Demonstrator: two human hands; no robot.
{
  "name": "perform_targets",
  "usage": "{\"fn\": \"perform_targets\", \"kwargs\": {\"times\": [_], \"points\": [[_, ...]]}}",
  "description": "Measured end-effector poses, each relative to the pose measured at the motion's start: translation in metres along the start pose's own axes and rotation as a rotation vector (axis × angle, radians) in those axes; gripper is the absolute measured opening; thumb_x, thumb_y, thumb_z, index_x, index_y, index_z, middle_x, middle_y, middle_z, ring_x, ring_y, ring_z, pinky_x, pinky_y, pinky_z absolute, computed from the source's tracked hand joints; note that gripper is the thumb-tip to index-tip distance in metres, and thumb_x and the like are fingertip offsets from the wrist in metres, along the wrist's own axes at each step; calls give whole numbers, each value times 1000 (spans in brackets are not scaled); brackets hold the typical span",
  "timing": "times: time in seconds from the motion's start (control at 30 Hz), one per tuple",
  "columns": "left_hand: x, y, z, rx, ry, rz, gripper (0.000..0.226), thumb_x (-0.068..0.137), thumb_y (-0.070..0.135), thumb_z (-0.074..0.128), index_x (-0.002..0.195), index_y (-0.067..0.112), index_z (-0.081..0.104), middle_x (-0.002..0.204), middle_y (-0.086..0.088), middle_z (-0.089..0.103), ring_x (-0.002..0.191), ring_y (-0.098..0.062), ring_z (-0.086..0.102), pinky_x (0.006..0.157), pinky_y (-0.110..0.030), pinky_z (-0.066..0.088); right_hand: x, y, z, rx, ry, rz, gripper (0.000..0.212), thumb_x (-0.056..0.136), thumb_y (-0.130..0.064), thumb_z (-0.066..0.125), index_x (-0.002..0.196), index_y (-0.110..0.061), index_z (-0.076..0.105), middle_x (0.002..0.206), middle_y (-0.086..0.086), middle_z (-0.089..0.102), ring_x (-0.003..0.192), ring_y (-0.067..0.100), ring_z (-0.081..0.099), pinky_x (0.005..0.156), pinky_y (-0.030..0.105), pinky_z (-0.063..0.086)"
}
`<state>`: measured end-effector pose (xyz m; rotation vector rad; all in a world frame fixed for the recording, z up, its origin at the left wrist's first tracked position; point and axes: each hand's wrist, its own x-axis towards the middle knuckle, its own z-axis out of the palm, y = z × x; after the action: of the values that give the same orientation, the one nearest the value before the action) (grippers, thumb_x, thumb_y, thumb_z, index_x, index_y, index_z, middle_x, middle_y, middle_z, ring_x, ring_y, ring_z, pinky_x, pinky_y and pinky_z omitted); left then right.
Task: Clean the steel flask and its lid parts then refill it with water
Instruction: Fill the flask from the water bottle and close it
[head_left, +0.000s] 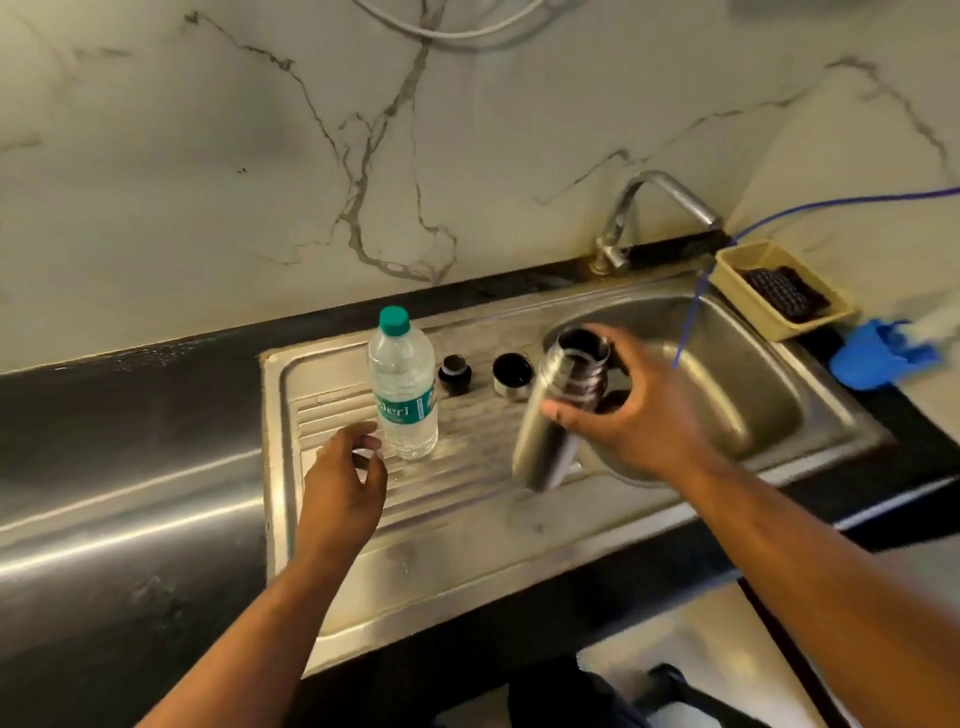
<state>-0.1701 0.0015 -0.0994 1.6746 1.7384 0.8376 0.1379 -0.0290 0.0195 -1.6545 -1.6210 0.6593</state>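
Head view: my right hand (623, 410) grips the open steel flask (545, 441), tilted by the sink basin (753, 395) at its left rim. My left hand (343, 483), loosely curled and empty, sits just beside the capped water bottle (405, 395). Refill step, I judge; next needs that cap off.

Tilted steel flask (540, 447), mouth seemingly open.

The left hand (345, 478) hovers, fingers loosely curled (holding nothing). The right hand (631, 415), farther off, wraps thumb and fingers round the steel flask (545, 436).
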Motion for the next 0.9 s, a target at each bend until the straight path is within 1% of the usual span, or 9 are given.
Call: {"fn": "perform_targets", "kwargs": {"times": [0.1, 0.3, 0.37, 0.47, 0.5, 0.67, 0.73, 0.83, 0.9], "points": [[-8, -2, -2, 19, -28, 12, 38, 96, 15, 66, 132, 20, 57, 115, 9, 64, 85, -3, 60, 68, -11, 42, -32, -2, 27, -17, -127, -22, 77, 68, -43, 92, 134, -35, 52, 118, -27, 63, 114, -9, 57, 94, 23, 52], [-22, -18, -13, -12, -7, 6, 30, 96, 7, 63, 122, 20, 62, 108, 8, 67, 85, 0, 62, 65, -2, 41, -49, -33, 93, -14, -357, -176, 78, 74, -46, 87, 138, -33, 46, 131, -18, 59, 121, -3, 53, 102, 24, 47], [-26, -24, -19, -11, 9, -14, 30, 95, 4, 61, 119, 22, 63, 106, 9, 67, 87, 0, 62, 68, -3, 43, -47, -41, 112, -4, -403, -208, 77, 76, -45, 86, 139, -34, 45, 133, -17, 57, 122, -3, 51, 102, 22, 47], [-32, -31, -26, -39, 30, -57, 30, 95, 4, 60, 115, 26, 64, 103, 14, 68, 89, -1, 64, 78, -23, 53, -47, -48, 132, 15, -417, -240, 77, 77, -44, 87, 140, -34, 44, 133, -19, 56, 123, -2, 51, 100, 23, 49], [-34, -32, -27, -43, 34, -61, 30, 95, 4, 60, 114, 27, 64, 101, 15, 68, 88, 0, 64, 78, -25, 53, -47, -49, 136, 17, -421, -246, 77, 77, -44, 87, 140, -34, 45, 133, -20, 56, 123, -1, 50, 100, 25, 50], [-41, -43, -35, -83, 42, -72, 27, 96, 7, 63, 111, 30, 67, 98, 18, 71, 90, 7, 62, 73, -8, 44, -53, -46, 147, 13, -425, -268, 77, 78, -50, 84, 141, -43, 41, 134, -34, 46, 126, -3, 47, 97, 28, 52], [-41, -43, -37, -110, 46, -64, 26, 97, 9, 63, 108, 31, 69, 97, 19, 71, 92, 6, 63, 73, -9, 46, -53, -47, 149, 3, -439, -272, 77, 79, -54, 82, 142, -47, 37, 136, -37, 42, 128, -5, 42, 96, 26, 52], [-37, -37, -42, -166, 51, -46, 25, 96, 8, 64, 105, 31, 69, 96, 19, 72, 93, 2, 65, 72, -10, 49, -49, -50, 155, -4, -485, -285, 78, 80, -56, 79, 144, -48, 35, 141, -32, 41, 130, -4, 39, 96, 30, 53], [-33, -32, -46, -192, 49, -37, 25, 96, 9, 64, 105, 32, 69, 97, 18, 72, 94, 0, 65, 74, -11, 50, -45, -53, 158, -16, -487, -273, 78, 79, -57, 80, 143, -50, 35, 141, -32, 42, 130, -5, 38, 100, 29, 51]]}}
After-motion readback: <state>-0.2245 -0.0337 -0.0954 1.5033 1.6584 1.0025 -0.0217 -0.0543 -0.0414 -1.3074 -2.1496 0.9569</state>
